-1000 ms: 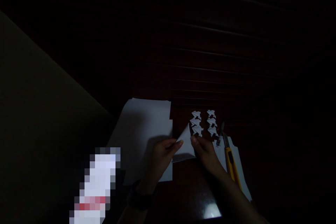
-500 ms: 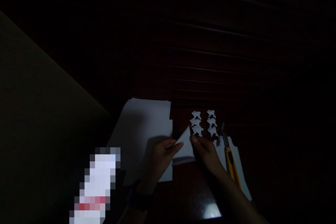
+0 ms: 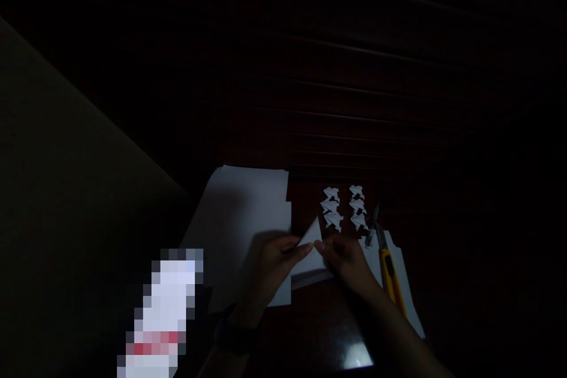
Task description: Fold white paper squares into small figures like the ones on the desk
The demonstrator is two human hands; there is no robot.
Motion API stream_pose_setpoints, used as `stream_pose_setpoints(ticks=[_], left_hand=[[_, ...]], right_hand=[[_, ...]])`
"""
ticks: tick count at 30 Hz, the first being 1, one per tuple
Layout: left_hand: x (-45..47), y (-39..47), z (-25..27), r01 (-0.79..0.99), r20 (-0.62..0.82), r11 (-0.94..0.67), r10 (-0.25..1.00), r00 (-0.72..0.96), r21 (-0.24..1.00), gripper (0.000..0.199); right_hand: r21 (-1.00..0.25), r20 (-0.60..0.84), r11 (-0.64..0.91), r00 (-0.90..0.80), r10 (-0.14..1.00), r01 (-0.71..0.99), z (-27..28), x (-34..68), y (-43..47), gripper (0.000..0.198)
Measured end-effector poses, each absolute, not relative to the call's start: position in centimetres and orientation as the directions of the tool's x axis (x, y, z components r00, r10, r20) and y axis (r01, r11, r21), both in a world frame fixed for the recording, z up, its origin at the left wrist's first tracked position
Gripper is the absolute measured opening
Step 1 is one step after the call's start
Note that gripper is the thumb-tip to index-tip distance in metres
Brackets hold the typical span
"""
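Note:
Between my hands is a white sheet of paper (image 3: 310,263) with a folded, pointed upper corner. My left hand (image 3: 277,260) pinches its left side, thumb on top. On the right side my right hand (image 3: 345,257) grips the same paper, its thumb pressed close to the left thumb near the middle. The underside fingers of both hands are mostly hidden. Just beyond the paper stand two columns of small folded white paper figures (image 3: 331,207), several in all. A dark band circles my left wrist.
A stack of large white sheets (image 3: 248,201) lies on the dark table at left. At right, a yellow box cutter (image 3: 390,277) and a pen-like item (image 3: 372,224) rest on more white paper (image 3: 407,283). A pixelated bright shape (image 3: 163,307) covers the lower left.
My right thumb has moved left and slightly down, from the paper's right edge to near my left thumb. The paper's pointed tip sits slightly lower. The figures and box cutter stay put.

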State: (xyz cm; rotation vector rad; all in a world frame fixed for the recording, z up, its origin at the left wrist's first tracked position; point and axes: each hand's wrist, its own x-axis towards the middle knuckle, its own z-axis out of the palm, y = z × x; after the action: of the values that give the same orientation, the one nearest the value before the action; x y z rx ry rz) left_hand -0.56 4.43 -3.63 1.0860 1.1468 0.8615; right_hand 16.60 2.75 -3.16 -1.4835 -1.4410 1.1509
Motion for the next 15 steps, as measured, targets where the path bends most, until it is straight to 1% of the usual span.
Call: stream_pose_setpoints(ticks=[5, 10, 12, 15], left_hand=[[-0.65, 4.35, -3.38, 0.004, -0.289, 0.295, 0.934, 0.208, 0.956, 0.022], [-0.73, 4.37, -3.32, -0.05, -0.267, 0.287, 0.933, 0.24, 0.957, 0.02], [-0.74, 4.41, -3.18, -0.024, -0.267, 0.28, 0.935, 0.231, 0.96, 0.02], [-0.76, 4.42, -3.06, 0.027, -0.271, 0.272, 0.94, 0.207, 0.962, 0.022]], right_hand=[[-0.943, -0.092, -0.064, -0.072, 0.993, 0.326, -2.9, 16.44, 2.53, 0.034], [-0.875, 0.037, 0.073, -0.085, 0.996, 0.479, -2.52, 16.16, 2.07, 0.029], [-0.845, 0.071, 0.122, -0.116, 0.991, 0.521, -2.37, 16.11, 1.93, 0.026], [-0.826, 0.075, 0.148, -0.155, 0.985, 0.544, -2.2, 16.16, 1.9, 0.025]])
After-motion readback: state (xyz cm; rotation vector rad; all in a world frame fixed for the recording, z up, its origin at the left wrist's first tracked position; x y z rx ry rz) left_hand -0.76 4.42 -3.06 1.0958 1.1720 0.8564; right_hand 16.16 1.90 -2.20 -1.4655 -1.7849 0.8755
